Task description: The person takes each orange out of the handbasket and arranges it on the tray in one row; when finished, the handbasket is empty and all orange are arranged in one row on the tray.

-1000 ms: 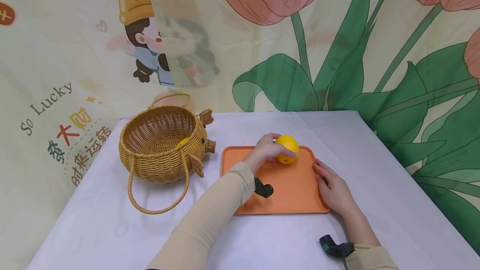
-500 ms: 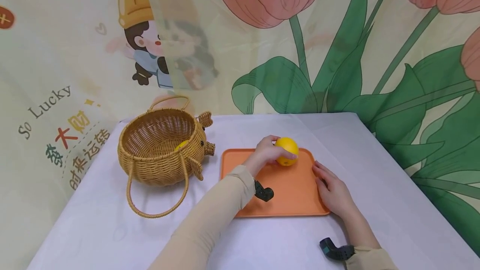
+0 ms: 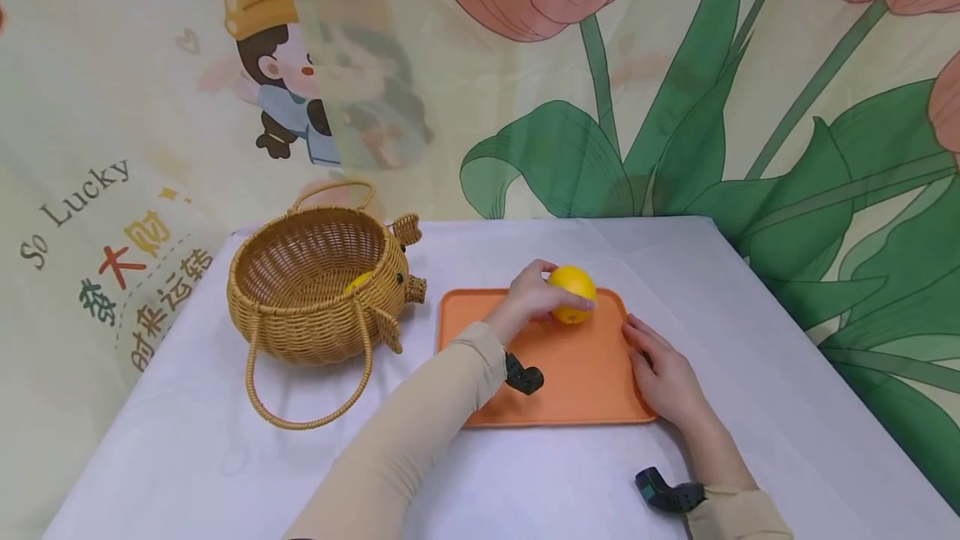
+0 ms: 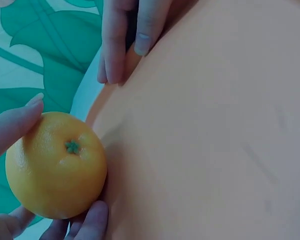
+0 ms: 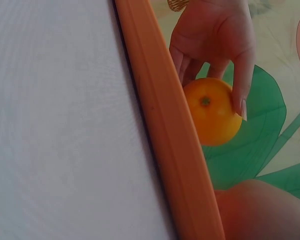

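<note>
An orange (image 3: 573, 294) with a small green stem mark is held between the thumb and fingers of my left hand (image 3: 536, 296), at the far right part of the orange tray (image 3: 577, 390). The left wrist view has the thumb on one side of the orange (image 4: 55, 170) and fingertips on the other. Whether the fruit touches the tray cannot be told. My right hand (image 3: 669, 382) rests at the tray's right rim with its fingers fairly straight. Seen from the right wrist, the tray's edge (image 5: 165, 110) runs beside that hand, which shows only partly.
Left of the tray stands a wicker pig-shaped basket (image 3: 315, 336), its front handle folded down onto the white tablecloth (image 3: 187, 440). A yellow thing (image 3: 359, 282) lies inside, partly hidden by the rim. A printed cloth backdrop (image 3: 420, 65) hangs behind the table.
</note>
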`<state>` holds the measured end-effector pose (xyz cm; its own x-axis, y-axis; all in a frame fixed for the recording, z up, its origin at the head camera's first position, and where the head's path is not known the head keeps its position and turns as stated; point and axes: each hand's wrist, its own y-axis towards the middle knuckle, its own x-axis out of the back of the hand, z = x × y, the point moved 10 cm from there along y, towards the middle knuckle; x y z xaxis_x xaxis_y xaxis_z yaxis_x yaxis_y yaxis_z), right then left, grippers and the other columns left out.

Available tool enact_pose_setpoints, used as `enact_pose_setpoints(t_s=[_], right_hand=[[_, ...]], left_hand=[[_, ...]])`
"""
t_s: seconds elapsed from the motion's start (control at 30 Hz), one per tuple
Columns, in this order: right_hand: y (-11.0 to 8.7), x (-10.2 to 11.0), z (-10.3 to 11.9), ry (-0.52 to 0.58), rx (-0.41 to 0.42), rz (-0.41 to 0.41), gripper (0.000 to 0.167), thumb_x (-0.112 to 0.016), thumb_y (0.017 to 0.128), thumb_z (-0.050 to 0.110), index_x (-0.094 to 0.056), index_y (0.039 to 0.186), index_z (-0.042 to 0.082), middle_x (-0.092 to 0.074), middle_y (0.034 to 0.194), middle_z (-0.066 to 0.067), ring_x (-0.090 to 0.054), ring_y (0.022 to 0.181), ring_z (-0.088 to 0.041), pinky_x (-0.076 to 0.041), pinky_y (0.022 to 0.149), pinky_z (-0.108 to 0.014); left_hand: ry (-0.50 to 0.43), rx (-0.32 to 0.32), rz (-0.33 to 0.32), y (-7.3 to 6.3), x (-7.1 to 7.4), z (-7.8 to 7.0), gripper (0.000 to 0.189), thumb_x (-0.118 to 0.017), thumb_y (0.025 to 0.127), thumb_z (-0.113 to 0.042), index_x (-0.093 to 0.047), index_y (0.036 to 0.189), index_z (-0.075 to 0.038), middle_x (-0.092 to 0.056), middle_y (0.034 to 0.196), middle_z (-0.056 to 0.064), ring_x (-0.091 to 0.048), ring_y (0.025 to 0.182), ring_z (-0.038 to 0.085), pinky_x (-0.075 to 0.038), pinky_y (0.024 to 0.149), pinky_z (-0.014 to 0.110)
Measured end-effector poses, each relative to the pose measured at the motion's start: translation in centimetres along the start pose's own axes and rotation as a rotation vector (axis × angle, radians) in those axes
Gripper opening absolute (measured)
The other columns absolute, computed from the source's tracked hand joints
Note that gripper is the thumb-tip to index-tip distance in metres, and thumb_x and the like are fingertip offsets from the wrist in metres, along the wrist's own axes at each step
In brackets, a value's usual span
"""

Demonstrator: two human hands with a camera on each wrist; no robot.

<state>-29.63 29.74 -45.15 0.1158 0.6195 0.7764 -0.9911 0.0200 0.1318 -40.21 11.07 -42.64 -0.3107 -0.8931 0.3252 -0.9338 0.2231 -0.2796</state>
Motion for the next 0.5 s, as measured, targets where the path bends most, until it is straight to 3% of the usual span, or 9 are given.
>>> enact_pose_setpoints(t_s=[0.5], right_hand=[[0.14, 0.12, 0.13, 0.005, 0.001, -0.011, 0.046, -0.05, 0.106, 0.005, -0.046, 0.152, -0.001, -0.037, 0.161, -0.015, -0.033, 0.147, -0.039, -0.033, 0.113, -0.059]], left_hand=[[0.008, 0.004, 0.023, -0.18, 0.21, -0.31, 0.086, -0.095, 0.071, -0.037, -0.05, 0.14, -0.012, -0.057, 0.113, 0.005, -0.061, 0.088, 0.023, -0.059, 0.078, 0.039]])
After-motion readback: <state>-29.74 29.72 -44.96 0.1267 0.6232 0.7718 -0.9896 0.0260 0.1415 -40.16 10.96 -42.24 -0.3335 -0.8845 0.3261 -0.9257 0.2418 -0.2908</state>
